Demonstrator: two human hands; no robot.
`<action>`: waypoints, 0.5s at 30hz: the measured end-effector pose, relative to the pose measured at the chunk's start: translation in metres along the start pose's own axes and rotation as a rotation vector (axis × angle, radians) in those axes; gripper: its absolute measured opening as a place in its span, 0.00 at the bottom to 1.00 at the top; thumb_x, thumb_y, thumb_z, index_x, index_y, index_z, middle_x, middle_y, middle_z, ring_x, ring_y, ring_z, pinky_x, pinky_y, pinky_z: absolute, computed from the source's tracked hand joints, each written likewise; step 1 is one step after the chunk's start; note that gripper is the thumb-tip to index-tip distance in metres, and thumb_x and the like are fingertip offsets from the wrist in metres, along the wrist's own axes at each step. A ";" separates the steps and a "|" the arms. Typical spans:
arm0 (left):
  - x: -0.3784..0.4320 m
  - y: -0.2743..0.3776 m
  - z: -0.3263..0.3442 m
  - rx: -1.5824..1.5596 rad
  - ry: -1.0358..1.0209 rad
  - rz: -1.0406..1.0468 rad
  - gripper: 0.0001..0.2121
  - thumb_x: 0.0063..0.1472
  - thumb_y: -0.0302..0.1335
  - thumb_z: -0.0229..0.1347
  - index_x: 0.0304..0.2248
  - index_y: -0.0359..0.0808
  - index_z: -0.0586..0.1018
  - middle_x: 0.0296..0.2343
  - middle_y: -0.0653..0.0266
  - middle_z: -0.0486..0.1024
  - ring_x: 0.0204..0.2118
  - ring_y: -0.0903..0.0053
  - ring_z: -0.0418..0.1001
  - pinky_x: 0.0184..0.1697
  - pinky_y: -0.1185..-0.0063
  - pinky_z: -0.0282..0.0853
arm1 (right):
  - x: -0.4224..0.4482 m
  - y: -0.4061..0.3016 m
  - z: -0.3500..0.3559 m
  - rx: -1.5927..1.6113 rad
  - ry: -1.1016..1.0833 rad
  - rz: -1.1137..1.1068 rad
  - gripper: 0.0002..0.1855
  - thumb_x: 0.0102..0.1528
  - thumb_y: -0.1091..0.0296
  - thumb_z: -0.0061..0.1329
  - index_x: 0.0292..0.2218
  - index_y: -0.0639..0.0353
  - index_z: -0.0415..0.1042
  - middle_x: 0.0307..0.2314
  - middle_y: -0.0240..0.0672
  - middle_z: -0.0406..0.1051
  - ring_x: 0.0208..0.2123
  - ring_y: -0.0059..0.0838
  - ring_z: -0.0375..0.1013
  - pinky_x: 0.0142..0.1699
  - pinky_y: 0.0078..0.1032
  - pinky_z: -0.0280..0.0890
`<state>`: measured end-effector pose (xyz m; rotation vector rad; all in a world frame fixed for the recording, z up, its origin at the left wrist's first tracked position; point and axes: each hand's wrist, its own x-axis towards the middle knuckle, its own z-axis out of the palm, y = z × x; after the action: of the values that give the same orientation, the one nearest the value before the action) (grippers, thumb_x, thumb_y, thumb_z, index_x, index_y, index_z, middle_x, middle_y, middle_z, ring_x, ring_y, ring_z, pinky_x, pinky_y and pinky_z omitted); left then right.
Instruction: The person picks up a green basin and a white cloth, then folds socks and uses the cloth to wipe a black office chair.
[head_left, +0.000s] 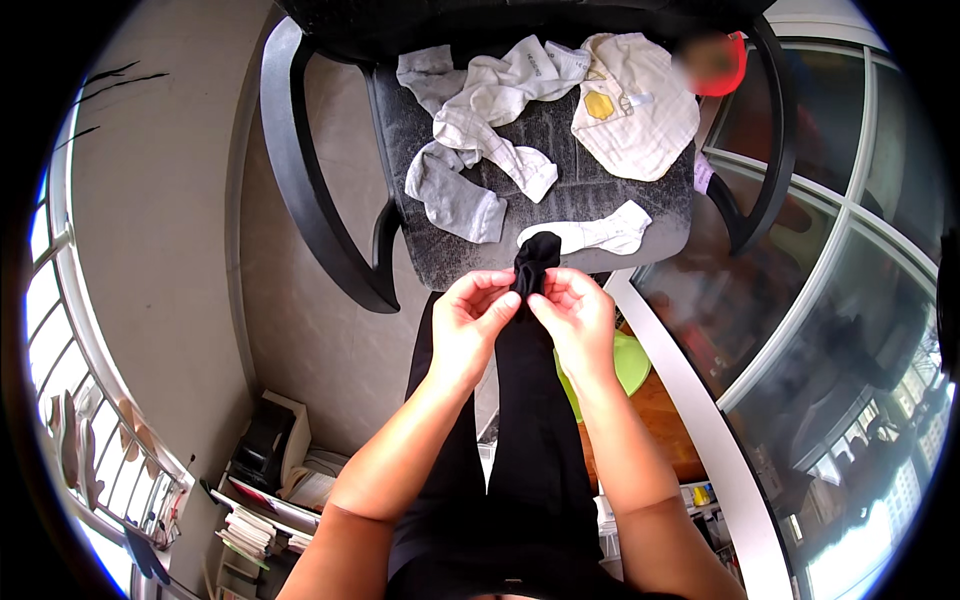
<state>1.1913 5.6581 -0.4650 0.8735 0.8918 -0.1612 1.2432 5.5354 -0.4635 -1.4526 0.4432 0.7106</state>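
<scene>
Between my left hand (474, 319) and my right hand (574, 311) is a small black cloth piece (538, 259), probably a sock, pinched by thumb and fingers from both sides. It is held just over the front edge of a worn dark chair seat (540, 142). Right behind it on the seat lies a white sock (600, 231). Farther back are a light grey sock (454, 199), a white checked sock (510, 154), a darker grey sock (431, 75) and white socks with lettering (517, 82), some overlapping. A cream cloth with a yellow print (637, 112) lies at the back right.
Curved black armrests (300, 172) flank the seat. To the right stands a white-framed glass partition (795, 315), with a light green plastic item (630, 364) below my right forearm. Shelves with stacked papers (247, 534) are at lower left. A red-rimmed object (733, 67) is partly blurred.
</scene>
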 end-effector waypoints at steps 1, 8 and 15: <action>-0.001 0.001 0.001 0.001 -0.001 -0.002 0.13 0.52 0.17 0.58 0.38 0.27 0.73 0.38 0.56 0.74 0.40 0.79 0.72 0.46 0.82 0.68 | 0.002 0.001 0.000 -0.108 0.028 0.009 0.10 0.47 0.81 0.52 0.34 0.70 0.70 0.26 0.33 0.72 0.27 0.18 0.71 0.35 0.17 0.68; 0.002 0.009 0.000 0.071 -0.080 0.084 0.22 0.45 0.18 0.64 0.42 0.24 0.72 0.36 0.57 0.75 0.39 0.76 0.73 0.45 0.79 0.70 | 0.004 -0.004 0.000 0.204 -0.044 0.171 0.05 0.47 0.80 0.54 0.29 0.70 0.74 0.24 0.33 0.73 0.26 0.18 0.70 0.34 0.16 0.65; 0.011 -0.003 -0.012 0.464 0.040 0.175 0.12 0.44 0.21 0.65 0.30 0.29 0.78 0.23 0.68 0.75 0.26 0.86 0.71 0.28 0.85 0.68 | -0.001 0.001 0.002 0.294 -0.029 0.184 0.06 0.50 0.77 0.52 0.31 0.69 0.74 0.25 0.32 0.72 0.28 0.18 0.69 0.36 0.15 0.64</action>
<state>1.1893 5.6674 -0.4791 1.3854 0.8223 -0.2031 1.2412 5.5374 -0.4633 -1.1335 0.6368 0.7761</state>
